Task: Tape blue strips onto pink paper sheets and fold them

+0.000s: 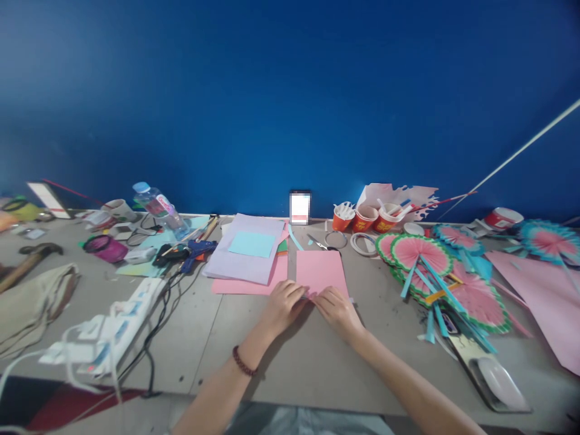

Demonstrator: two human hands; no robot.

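A pink sheet of paper (321, 269) lies on the table in front of me. Its near edge is between the fingers of my left hand (286, 302) and my right hand (338, 309), whose fingertips almost meet there. Both hands are closed in a pinch on that edge; whether it is folded over is hidden by the fingers. A beaded bracelet is on my left wrist. Just left of the sheet is a stack of lilac and pink paper (226, 261) with a small light blue sheet (251, 244) on top. Scissors (319, 242) lie beyond the pink sheet.
On the right are several pink and green pleated paper fans (421, 254) and a white mouse (498, 380). Red paper cups (366, 219) and a phone (299, 208) stand by the blue wall. To the left are a blue glue gun (194, 252), a bottle (161, 208), a power strip (122, 326) and a hammer (27, 260).
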